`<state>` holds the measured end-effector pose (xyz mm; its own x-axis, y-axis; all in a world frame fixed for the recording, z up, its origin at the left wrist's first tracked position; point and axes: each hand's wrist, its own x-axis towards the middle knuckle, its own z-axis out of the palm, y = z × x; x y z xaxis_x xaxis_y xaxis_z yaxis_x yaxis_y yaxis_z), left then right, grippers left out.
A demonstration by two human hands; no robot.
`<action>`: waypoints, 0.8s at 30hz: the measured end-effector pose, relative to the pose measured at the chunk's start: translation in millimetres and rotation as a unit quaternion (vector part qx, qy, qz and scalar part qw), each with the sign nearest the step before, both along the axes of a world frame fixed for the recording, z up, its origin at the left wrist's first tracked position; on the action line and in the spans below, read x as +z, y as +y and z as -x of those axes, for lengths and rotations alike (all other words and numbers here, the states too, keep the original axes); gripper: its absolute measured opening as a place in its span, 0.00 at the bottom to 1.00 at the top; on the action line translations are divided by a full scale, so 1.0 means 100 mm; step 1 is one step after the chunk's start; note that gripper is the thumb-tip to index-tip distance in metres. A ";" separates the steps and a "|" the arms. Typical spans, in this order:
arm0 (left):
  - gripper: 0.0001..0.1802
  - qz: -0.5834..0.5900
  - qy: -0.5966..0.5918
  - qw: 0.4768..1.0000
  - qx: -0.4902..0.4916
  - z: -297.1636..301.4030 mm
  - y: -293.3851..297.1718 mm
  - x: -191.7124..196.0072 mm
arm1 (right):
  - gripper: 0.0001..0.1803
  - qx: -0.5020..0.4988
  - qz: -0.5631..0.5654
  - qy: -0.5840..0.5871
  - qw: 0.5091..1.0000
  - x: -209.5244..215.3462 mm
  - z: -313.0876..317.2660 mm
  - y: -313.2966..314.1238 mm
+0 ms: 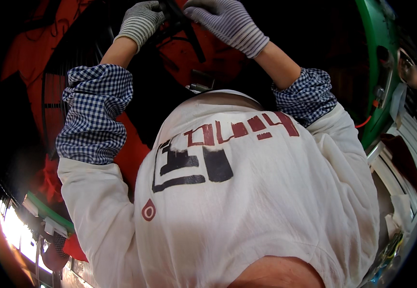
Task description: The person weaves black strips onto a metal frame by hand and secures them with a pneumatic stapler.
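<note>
At the top edge, my left hand, in a grey-and-white striped knit glove, has its fingers closed against a dark, bar-like black part. The part slants down to the right between my hands, and its upper end runs out of the picture. From the other side my right hand, in a striped glove with a lilac tint, reaches in with bent fingers right beside the part. Its upper fingers are cut off by the frame, so what they hold cannot be made out. Checked blue-and-white sleeve covers wrap both forearms.
Red fabric or sheeting hangs at the left, near a dark wire rack. A curved green frame with a red cable stands at the right. Beneath my hands is a small metallic piece. Another person appears at lower left.
</note>
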<state>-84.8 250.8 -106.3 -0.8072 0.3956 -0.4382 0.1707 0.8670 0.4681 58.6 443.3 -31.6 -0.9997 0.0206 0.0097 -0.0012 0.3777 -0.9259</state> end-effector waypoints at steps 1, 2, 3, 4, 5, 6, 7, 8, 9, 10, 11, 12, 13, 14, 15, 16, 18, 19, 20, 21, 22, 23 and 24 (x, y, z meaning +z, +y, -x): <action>0.18 0.023 0.022 0.999 -0.040 0.03 -0.01 -0.04 | 0.10 0.004 -0.018 0.108 0.994 0.01 0.01 -0.07; 0.18 0.047 0.042 0.995 -0.079 0.08 -0.01 -0.08 | 0.11 0.013 -0.066 0.112 0.991 0.06 0.02 -0.07; 0.19 0.070 0.063 0.989 -0.118 0.12 -0.03 -0.12 | 0.12 0.023 -0.114 0.115 0.987 0.10 0.03 -0.09; 0.20 0.075 0.070 0.987 -0.123 0.13 -0.04 -0.15 | 0.13 0.036 -0.112 0.090 0.989 0.16 0.04 -0.10; 0.20 0.080 0.075 0.986 -0.128 0.14 -0.04 -0.18 | 0.14 0.049 -0.110 0.063 0.991 0.21 0.06 -0.11; 0.21 0.084 0.081 0.984 -0.134 0.14 -0.03 -0.17 | 0.15 0.062 -0.108 0.036 0.991 0.27 0.09 -0.12; 0.22 0.071 0.086 0.986 -0.126 0.11 -0.02 -0.16 | 0.16 0.069 -0.143 -0.006 0.987 0.31 0.12 -0.13; 0.23 0.058 0.091 0.987 -0.118 0.08 0.00 -0.12 | 0.18 0.075 -0.176 -0.048 0.980 0.34 0.16 -0.15; 0.25 0.045 0.097 0.988 -0.110 0.04 0.01 -0.06 | 0.19 0.081 -0.210 -0.088 0.970 0.36 0.19 -0.17; 0.20 0.027 0.099 0.991 -0.082 -0.02 0.04 0.01 | 0.20 0.089 -0.213 -0.096 0.968 0.38 0.22 -0.17; 0.16 0.008 0.101 0.993 -0.054 -0.08 0.08 0.09 | 0.20 0.097 -0.215 -0.105 0.966 0.39 0.26 -0.17; 0.14 -0.010 0.102 0.994 -0.027 -0.12 0.11 0.17 | 0.21 0.105 -0.219 -0.114 0.963 0.40 0.30 -0.16; 0.15 -0.020 0.069 0.997 -0.008 -0.16 0.13 0.25 | 0.21 0.131 -0.224 -0.122 0.958 0.39 0.35 -0.15; 0.15 -0.030 0.036 0.999 0.011 -0.18 0.15 0.32 | 0.20 0.158 -0.229 -0.130 0.952 0.38 0.40 -0.13; 0.16 -0.041 0.003 0.999 0.029 -0.21 0.14 0.38 | 0.20 0.184 -0.235 -0.138 0.944 0.37 0.44 -0.12; 0.17 -0.184 -0.181 0.939 0.226 -0.22 0.17 0.42 | 0.20 0.196 -0.247 -0.145 0.938 0.36 0.48 -0.10; 0.17 -0.112 -0.015 0.990 0.088 -0.26 0.14 0.46 | 0.20 0.219 -0.190 -0.117 0.950 0.34 0.49 -0.07; 0.17 -0.072 0.068 0.995 0.017 -0.28 0.12 0.46 | 0.20 0.230 -0.160 -0.103 0.954 0.33 0.49 -0.07; 0.17 -0.103 0.064 0.992 0.033 -0.28 0.11 0.45 | 0.20 0.226 -0.146 -0.095 0.959 0.33 0.49 -0.08; 0.17 -0.134 0.060 0.988 0.049 -0.27 0.11 0.44 | 0.20 0.221 -0.131 -0.087 0.962 0.34 0.48 -0.10; 0.17 -0.165 0.056 0.983 0.065 -0.28 0.10 0.42 | 0.20 0.217 -0.116 -0.079 0.966 0.35 0.47 -0.11; 0.16 -0.150 0.066 0.984 0.062 -0.27 0.10 0.40 | 0.20 0.194 -0.159 -0.072 0.965 0.38 0.45 -0.11; 0.15 -0.136 0.076 0.986 0.059 -0.26 0.10 0.39 | 0.21 0.172 -0.201 -0.065 0.962 0.41 0.43 -0.11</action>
